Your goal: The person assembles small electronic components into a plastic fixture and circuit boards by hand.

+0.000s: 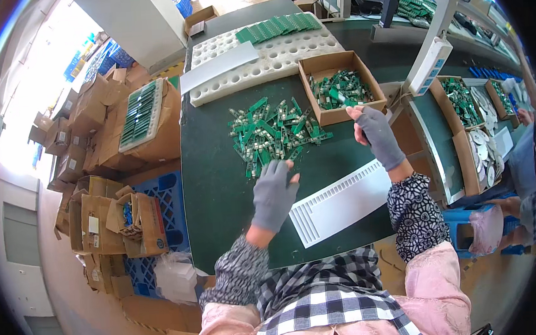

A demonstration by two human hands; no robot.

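Observation:
A heap of small green circuit boards (273, 133) lies in the middle of the dark green table (220, 189). My left hand (274, 195), in a grey fingerless glove, reaches to the heap's near edge with its fingers on the closest boards. My right hand (373, 133), gloved the same way, hovers at the near right corner of a brown cardboard box (341, 89) that holds more green boards. What the right fingers pinch is too small to tell. A white slotted plastic tray (338, 203) lies flat between my two forearms.
White foam trays with round holes (274, 59) and a row of green boards sit at the table's far end. Cardboard boxes (118, 219) and blue crates (165, 192) crowd the floor on the left. Another workbench with boxes of boards (460, 103) stands on the right, where another person's arm (516, 204) shows.

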